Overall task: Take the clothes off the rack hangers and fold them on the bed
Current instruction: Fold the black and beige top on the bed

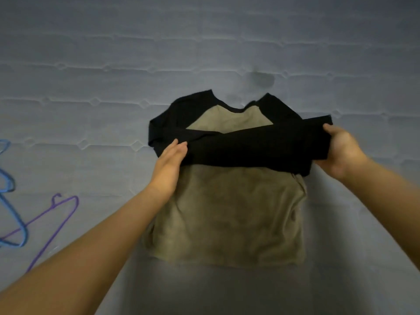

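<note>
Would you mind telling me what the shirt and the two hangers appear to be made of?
Shirt: soft knit cloth, probably cotton, matte. The olive body wrinkles and the black sleeves drape limply across it.
Purple hanger and blue hanger: thin rod, likely plastic or coated wire, smooth. The even bright colour suggests this; blur leaves it open.

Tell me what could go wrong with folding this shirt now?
The right hand pinches only the edge of the black sleeves; if that grip slips, they may flop open. The left hand just lies flat on the shirt, so a hard pull might drag and wrinkle it. The hangers on the bed could snag cloth.
</note>
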The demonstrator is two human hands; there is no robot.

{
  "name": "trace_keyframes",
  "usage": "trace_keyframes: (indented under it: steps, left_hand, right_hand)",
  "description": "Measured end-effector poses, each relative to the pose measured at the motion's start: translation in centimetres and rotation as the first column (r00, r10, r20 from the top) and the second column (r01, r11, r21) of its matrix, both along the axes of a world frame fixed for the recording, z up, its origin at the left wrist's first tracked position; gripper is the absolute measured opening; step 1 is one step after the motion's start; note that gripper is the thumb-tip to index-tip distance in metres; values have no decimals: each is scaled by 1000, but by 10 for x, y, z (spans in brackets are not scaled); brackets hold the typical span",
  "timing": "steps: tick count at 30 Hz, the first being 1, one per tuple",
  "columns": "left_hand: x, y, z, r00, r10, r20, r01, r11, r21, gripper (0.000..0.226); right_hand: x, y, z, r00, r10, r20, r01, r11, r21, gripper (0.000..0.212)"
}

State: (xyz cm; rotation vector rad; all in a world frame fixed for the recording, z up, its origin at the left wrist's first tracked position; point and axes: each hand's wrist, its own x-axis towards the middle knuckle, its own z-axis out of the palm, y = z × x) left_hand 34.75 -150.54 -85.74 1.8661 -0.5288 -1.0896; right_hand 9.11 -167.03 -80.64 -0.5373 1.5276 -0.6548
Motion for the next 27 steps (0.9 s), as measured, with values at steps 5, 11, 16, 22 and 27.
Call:
trace_keyframes:
  steps: [5, 11, 16, 22, 27]
  left_hand:
    - [-14, -20, -10, 968, -228, 107, 224, 974, 46, 40]
    - [-5, -32, -21, 449, -696, 560, 402, 718, 569, 55]
    - [4, -9, -34, 326, -806, 494, 307, 584, 751, 73]
    - [20, -16, -32, 318, -895, 312, 354, 418, 837, 77]
    - [30, 5, -12, 499, -428, 754, 271, 903, 334, 48]
  right_hand:
    - [-27, -12, -34, 941, 204, -271, -195, 979, 59, 50]
    - [-47, 8, -55, 497, 324, -805, -668, 735, -117, 74]
    - [-41, 26, -66, -12, 350, -937, -951, 286, 119, 67]
    - [-41, 35, -83, -340, 557, -758, -879, 98, 467, 71]
    - [-50, 57, -71, 141, 290, -947, -885, 466, 11, 65]
